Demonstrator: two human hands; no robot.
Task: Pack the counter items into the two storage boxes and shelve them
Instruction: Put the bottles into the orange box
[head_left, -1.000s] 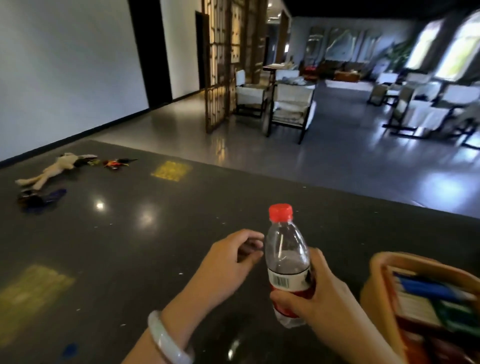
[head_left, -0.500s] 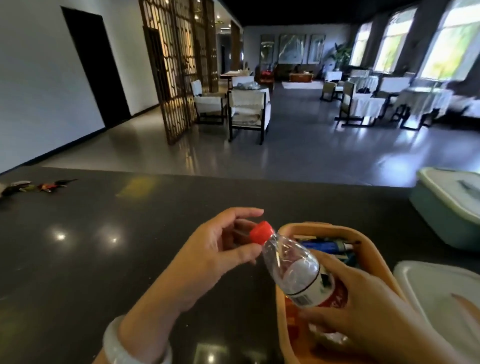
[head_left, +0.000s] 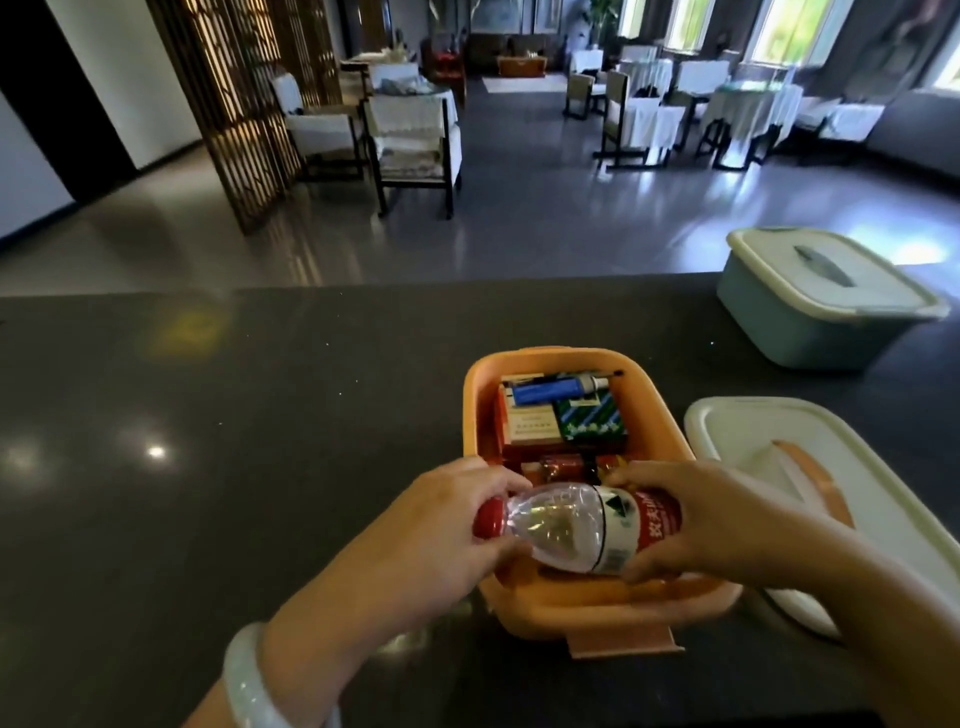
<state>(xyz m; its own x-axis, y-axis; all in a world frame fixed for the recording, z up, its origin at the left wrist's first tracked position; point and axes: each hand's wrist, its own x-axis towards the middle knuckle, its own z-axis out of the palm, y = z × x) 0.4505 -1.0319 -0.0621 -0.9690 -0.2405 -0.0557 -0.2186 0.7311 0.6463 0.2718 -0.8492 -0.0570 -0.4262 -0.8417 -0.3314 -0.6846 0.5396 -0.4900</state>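
Now both hands grip a clear red-capped plastic bottle, lying sideways over orange plastic box: L hand fingers curled at cap end, R hand round label; white lid at 3 o'clock.

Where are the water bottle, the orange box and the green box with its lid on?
water bottle (head_left: 566, 525), head view, clear shoulder.
orange box (head_left: 550, 361), head view, far rim.
green box (head_left: 779, 322), head view, front wall.

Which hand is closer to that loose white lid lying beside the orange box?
Right. The right hand grips the bottle's labelled end beside the white lid; the left hand holds the cap end, farther away.
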